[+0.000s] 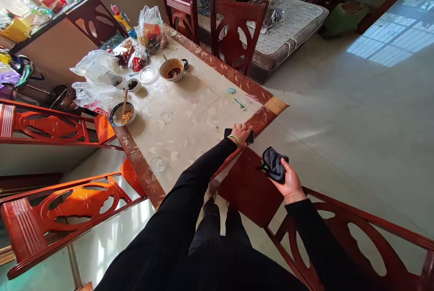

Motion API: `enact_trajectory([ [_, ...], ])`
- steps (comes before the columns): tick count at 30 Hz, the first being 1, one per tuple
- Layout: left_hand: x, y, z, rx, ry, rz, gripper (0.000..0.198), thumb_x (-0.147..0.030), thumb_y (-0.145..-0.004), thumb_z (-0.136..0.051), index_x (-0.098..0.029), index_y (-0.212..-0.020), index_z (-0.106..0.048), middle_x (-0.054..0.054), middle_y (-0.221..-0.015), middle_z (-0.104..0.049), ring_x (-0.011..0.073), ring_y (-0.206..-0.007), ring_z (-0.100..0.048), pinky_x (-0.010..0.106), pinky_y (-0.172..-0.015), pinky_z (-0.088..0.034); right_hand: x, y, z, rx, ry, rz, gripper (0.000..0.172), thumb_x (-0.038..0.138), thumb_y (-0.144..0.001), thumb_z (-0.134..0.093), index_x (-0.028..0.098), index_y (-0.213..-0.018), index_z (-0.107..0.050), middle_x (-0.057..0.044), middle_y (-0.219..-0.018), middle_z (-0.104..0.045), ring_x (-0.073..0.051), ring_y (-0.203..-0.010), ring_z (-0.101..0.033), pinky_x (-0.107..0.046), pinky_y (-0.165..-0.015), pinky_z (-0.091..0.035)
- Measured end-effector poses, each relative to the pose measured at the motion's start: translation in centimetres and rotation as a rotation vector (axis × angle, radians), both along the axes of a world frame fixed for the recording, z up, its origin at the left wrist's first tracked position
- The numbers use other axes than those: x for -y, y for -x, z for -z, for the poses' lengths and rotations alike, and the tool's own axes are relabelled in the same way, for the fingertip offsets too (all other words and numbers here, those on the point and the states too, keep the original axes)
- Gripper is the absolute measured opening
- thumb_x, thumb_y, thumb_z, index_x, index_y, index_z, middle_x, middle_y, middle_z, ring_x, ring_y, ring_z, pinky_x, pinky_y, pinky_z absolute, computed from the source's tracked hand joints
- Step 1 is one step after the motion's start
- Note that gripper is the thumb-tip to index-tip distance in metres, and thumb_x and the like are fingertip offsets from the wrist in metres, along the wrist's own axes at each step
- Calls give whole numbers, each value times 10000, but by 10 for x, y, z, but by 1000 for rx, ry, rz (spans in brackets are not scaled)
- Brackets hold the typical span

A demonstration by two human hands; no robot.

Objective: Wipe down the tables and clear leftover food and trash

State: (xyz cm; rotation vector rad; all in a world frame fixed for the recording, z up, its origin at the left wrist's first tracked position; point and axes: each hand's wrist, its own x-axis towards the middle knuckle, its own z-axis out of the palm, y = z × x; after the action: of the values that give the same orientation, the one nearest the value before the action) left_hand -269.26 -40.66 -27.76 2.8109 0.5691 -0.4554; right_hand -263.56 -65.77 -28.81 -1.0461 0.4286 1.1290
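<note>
My left hand (241, 134) reaches down over a black phone (250, 137) at the near edge of the table (190, 110). Its fingers lie across the phone, which stays flat on the tabletop; part of it is hidden beneath the hand. A yellow-green band circles that wrist. In my right hand (290, 182) is a folded dark grey cloth (274, 164) with black edging and a bit of green, held above the seat of a wooden chair (252, 187). The right fingers are partly hidden behind the cloth.
Bowls with food (122, 114), a pot with a spoon (172, 70), a clear lid (148, 75) and plastic bags (96, 67) crowd the table's far left. A glass (158, 164) stands near the left edge. A small green-and-white packet (239, 104) lies towards the right. Chairs (237, 28) surround the table.
</note>
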Motion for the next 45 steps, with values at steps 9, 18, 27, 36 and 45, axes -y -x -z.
enact_trajectory([
  [9, -44, 21, -24, 45, -57, 57, 935, -353, -788, -776, -132, -1625, -424, 240, -1519, -533, 418, -1334, -511, 504, -1110, -372, -139, -86, 35, 1036, 223, -26, 488, 289, -869, -690, 183, -1345, -691, -130, -1397, -720, -265, -1314, -680, -476, -1188, -515],
  [18, -137, 90, -69, 54, -200, -113, 926, -307, -810, -712, -151, -1666, -394, 232, -1524, -493, 424, -1366, -470, 528, -1149, -340, -194, 63, 85, 1713, 385, -632, 663, 100, -903, -556, 135, -1566, -577, -190, -1738, -394, -354, -1640, -301, -621, -1320, -283],
  [27, -137, 191, -59, -92, -152, -165, 907, -304, -798, -704, -157, -1648, -425, 227, -1503, -512, 413, -1332, -481, 512, -1125, -349, -216, 98, 82, 1413, -44, -378, 496, 109, -868, -444, 180, -1251, -752, -131, -1252, -784, -240, -1172, -722, -441, -1114, -571],
  [36, -31, 279, -43, -135, 100, -33, 930, -359, -768, -735, -177, -1640, -465, 211, -1449, -549, 393, -1285, -510, 519, -1104, -378, -249, 30, 82, 1703, 401, -489, 586, 32, -785, -541, 182, -1303, -771, -179, -1497, -632, -346, -1377, -557, -625, -1235, -405],
  [45, 89, 250, -18, -172, 354, 113, 1020, -463, -757, -801, -200, -1664, -416, 218, -1474, -547, 390, -1295, -525, 528, -1111, -407, -229, 95, 51, 1532, -238, -737, 637, -1, -728, -444, 247, -1185, -812, -51, -1285, -769, -223, -1249, -668, -424, -1186, -511],
])
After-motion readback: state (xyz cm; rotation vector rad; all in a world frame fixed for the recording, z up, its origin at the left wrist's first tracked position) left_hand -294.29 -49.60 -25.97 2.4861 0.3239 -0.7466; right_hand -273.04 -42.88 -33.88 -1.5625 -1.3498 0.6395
